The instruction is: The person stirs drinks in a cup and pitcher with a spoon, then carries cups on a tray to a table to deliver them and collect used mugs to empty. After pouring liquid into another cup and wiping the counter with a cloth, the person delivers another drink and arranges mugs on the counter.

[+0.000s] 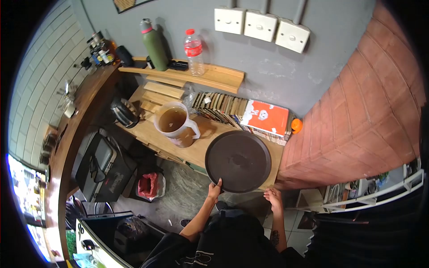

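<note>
A: Where is the round dark tray [238, 161] seen?
B: It is held over the right part of the table [145, 129]; whether it is borne by the wood cannot be told.
A: How is it held?
B: Its near rim is clasped by the left grip [215, 188], with the thumb laid on top.
A: And the right grip [273, 198]?
B: It is held near the tray but apart from it, fingers bent; how wide it is set cannot be told.
A: What is found around the tray?
B: Brown liquid is held in the pitcher [172, 121] to its left. Behind, a red notebook [267, 117] is laid on the row of books [219, 106]. A green bottle [154, 48] is stood upright farther left.
</note>
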